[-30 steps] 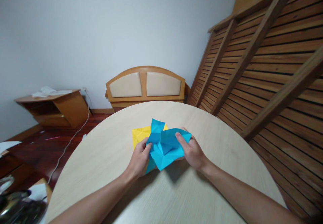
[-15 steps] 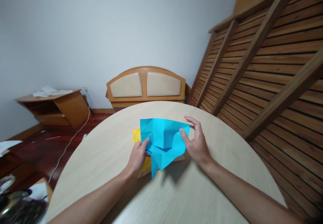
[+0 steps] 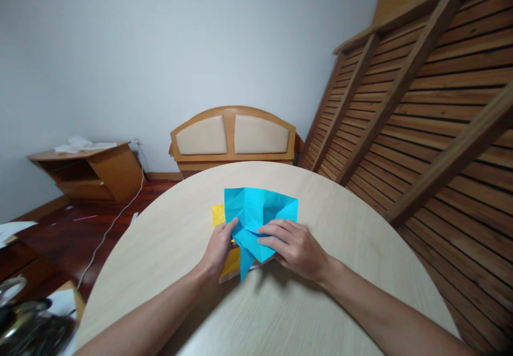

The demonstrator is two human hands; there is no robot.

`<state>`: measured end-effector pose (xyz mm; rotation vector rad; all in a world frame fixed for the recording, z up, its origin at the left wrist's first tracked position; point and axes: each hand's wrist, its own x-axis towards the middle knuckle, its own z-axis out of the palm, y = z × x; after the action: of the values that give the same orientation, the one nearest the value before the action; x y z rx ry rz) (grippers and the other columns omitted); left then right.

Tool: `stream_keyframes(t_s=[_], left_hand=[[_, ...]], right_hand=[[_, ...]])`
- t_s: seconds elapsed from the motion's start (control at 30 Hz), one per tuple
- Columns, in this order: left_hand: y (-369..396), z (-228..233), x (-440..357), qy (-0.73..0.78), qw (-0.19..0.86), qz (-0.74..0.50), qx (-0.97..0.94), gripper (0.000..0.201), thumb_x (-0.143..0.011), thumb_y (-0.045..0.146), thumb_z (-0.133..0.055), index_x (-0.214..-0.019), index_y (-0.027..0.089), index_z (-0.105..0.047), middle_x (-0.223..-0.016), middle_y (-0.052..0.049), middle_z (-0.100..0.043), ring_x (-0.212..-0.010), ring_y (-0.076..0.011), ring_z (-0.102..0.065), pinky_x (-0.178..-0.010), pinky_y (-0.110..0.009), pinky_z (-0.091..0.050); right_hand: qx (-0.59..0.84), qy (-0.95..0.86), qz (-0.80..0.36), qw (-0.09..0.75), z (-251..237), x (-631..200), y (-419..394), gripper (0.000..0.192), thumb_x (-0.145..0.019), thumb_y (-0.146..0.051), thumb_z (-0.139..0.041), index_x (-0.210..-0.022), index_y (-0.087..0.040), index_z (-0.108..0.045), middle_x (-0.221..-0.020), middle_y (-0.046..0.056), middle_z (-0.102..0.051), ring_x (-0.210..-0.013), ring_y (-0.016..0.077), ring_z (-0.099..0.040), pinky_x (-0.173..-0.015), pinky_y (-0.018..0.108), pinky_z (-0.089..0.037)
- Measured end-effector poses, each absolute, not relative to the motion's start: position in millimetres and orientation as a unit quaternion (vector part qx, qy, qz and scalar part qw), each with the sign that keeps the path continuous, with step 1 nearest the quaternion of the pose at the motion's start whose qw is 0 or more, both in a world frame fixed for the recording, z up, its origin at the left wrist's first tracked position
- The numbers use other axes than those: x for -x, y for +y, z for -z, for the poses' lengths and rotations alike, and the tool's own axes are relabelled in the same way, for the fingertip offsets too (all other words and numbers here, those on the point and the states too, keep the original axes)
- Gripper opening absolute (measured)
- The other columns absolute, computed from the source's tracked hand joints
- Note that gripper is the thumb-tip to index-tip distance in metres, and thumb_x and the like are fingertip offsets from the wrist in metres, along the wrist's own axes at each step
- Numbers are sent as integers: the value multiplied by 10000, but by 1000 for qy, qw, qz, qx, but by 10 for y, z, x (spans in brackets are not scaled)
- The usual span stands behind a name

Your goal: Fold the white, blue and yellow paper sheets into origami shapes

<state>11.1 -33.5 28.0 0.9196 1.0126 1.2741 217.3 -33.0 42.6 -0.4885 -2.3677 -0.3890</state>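
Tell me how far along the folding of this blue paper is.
Partly done. The blue paper already carries many creases, and its near corner is folded into a point. The left hand pinches its left edge while the right hand lies flat on the lower part. No finished shape shows. The yellow sheet beneath lies flat on the table.

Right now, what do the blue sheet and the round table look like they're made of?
Blue sheet: thin matte paper, judging by its sharp creases and folded flaps. Round table: pale wood or wood-look laminate with fine straight grain lines and a dull finish; which one cannot be told.
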Motion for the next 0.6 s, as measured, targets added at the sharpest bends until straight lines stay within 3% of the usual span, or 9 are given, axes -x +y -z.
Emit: stream_keyframes(t_s=[0.13, 0.3, 0.43, 0.6], left_hand=[[-306, -291, -90, 428, 648, -525, -348, 313, -800, 383, -652, -952, 110, -656, -843, -88, -726, -719, -212, -665, -686, -311, -532], [-314, -426, -87, 424, 687, -506, -305, 348, -875, 278, -565, -1168, 100, -624, -993, -142, -749, -838, -273, -727, -768, -379, -582], [-288, -479, -36, 443, 669, -502, -322, 331, -881, 317, -603, -1124, 98, -656, -980, -156, -758, -852, -294, -737, -760, -393, -595], [-175, -438, 150, 505, 581, -515, -377, 306, -867, 392, -652, -1018, 129, -693, -935, -126, -768, -812, -275, -734, -715, -355, -579]], right_hand=[[167, -906, 147, 359, -458, -2252, -305, 205, -991, -203, -495, -1103, -204, -668, -1071, 95, -742, -1037, 225, -680, -836, 359, -563], [150, -910, 95, 375, -521, -2319, -277, 236, -1016, -193, -437, -1104, -192, -656, -1148, 92, -736, -1101, 207, -681, -897, 381, -575], [138, -912, 42, 383, -583, -2442, -217, 282, -1036, -229, -400, -1118, -232, -670, -1168, 55, -734, -1159, 182, -652, -969, 390, -539], [135, -923, 63, 356, -646, -2621, -126, 256, -1018, -220, -462, -1150, -268, -677, -1196, 30, -725, -1231, 199, -604, -1005, 415, -496]])
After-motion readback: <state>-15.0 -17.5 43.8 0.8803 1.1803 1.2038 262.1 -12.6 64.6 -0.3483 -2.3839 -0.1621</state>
